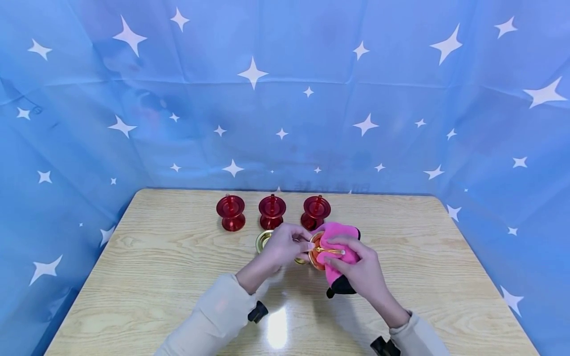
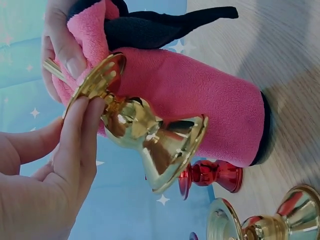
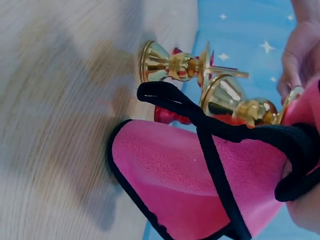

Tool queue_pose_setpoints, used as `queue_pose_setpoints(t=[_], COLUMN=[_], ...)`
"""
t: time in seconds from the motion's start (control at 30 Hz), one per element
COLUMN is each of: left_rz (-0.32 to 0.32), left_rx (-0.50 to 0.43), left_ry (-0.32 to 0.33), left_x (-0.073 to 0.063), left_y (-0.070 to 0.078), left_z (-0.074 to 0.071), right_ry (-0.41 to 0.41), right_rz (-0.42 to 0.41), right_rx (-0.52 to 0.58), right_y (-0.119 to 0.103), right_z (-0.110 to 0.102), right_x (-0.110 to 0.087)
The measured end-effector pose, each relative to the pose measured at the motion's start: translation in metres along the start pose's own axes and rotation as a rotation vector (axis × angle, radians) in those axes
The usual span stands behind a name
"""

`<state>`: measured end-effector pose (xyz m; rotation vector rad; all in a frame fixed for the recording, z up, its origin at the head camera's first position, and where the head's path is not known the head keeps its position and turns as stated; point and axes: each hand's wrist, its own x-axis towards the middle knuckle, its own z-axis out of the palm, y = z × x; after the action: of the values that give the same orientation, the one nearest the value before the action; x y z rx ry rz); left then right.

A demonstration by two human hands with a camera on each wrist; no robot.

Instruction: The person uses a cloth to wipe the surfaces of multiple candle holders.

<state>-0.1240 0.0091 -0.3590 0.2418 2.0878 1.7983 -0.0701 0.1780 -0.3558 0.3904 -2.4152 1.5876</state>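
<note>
A shiny gold candlestick (image 2: 132, 122) is held off the table, tilted on its side in the left wrist view, its flared foot pointing down and right. My left hand (image 1: 285, 244) pinches the rim of its dish between thumb and fingers. From the right, my right hand (image 1: 361, 264) grips a pink cloth (image 2: 195, 97) with black edging and presses it against the inside of the dish, around the central spike. The rest of the cloth hangs below that hand, its black loop (image 3: 167, 97) dangling. Folds of cloth hide part of the dish.
Three red candlesticks (image 1: 271, 210) stand in a row near the table's back edge. Another gold candlestick (image 3: 172, 65) stands upright just in front of them, partly behind my left hand in the head view. A starry blue curtain (image 1: 285, 109) closes off the back and sides.
</note>
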Motion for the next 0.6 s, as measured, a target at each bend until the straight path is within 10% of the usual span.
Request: queue_pose_setpoints(t=[0.6], left_rz=[-0.038], left_rx=[0.110], left_ry=[0.104], left_x=[0.004], left_y=[-0.001], left_z=[-0.002], right_ry=[-0.032], right_rz=[0.072], right_rx=[0.006], right_y=[0.017], right_z=[-0.004], right_x=[0.010])
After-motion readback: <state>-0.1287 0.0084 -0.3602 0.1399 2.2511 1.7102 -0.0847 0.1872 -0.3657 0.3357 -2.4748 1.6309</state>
